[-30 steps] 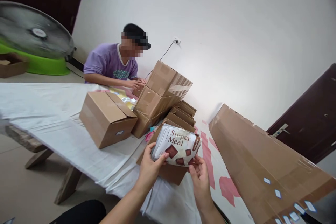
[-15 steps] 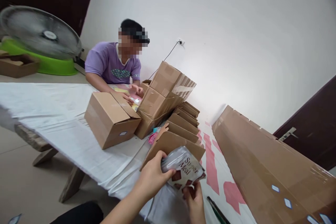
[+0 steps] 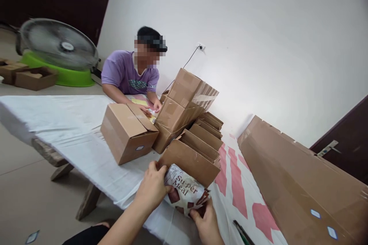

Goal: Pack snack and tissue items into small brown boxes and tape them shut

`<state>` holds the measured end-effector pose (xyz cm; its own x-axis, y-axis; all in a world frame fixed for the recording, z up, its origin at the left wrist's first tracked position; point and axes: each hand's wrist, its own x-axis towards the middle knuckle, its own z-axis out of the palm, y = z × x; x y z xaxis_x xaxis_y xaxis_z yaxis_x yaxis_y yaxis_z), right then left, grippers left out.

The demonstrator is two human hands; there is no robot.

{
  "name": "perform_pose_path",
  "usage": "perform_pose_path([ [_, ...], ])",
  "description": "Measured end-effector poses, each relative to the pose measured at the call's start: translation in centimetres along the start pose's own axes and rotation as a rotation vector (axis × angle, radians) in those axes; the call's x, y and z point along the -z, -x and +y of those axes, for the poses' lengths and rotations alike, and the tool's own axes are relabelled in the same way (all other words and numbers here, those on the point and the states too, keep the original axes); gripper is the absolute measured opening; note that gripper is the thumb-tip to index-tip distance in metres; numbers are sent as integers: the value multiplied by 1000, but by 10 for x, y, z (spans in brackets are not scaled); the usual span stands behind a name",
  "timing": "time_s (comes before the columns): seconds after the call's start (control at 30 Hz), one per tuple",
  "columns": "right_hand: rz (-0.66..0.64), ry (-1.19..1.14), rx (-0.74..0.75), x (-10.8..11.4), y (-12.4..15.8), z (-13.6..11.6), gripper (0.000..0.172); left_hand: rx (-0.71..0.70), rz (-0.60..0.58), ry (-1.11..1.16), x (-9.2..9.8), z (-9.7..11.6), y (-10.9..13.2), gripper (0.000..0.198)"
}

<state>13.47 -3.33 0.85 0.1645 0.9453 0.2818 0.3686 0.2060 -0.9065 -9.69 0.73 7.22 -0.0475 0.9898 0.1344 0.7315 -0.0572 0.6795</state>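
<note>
Between my two hands is a white food pouch (image 3: 184,189) printed "Super Meal" with brown squares. My left hand (image 3: 153,185) grips its left end, thumb on the front and fingers behind, near the flap of an open cardboard box. My right hand (image 3: 207,220) holds the lower right corner, thumb on the front. Directly behind the pouch stands the raised flap of the open cardboard box (image 3: 189,160), first in a row of boxes with upright flaps. What lies inside the boxes is hidden from here.
A closed carton (image 3: 126,134) and stacked cartons (image 3: 184,88) stand beyond the row. A co-worker in a purple shirt (image 3: 129,72) sits across the table (image 3: 69,122). At right are a long cardboard sheet (image 3: 301,176) and a dark-handled tool (image 3: 243,233). A fan (image 3: 61,46) stands behind.
The pouch has tipped flatter and moved slightly left, against the box flap. My left hand has shifted left and up. The co-worker's hands have moved, and the whole view has turned slightly.
</note>
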Motion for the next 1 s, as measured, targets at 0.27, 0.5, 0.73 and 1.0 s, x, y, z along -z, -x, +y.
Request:
perform_pose_path([
  [0.27,-16,110,26,12,-32,11,49,-31,95,48,-28,8,-21,39],
  [0.5,387,569,595,9,-13,1,43,-18,78,92,-42,11,-29,45],
  [0.73,-138,986,1035,-27,-9,-40,49,8,191,323,-56,2,-31,56],
  [1.0,-172,1167,1019,-40,-48,-16,50,-47,339,384,-66,-14,-40,53],
])
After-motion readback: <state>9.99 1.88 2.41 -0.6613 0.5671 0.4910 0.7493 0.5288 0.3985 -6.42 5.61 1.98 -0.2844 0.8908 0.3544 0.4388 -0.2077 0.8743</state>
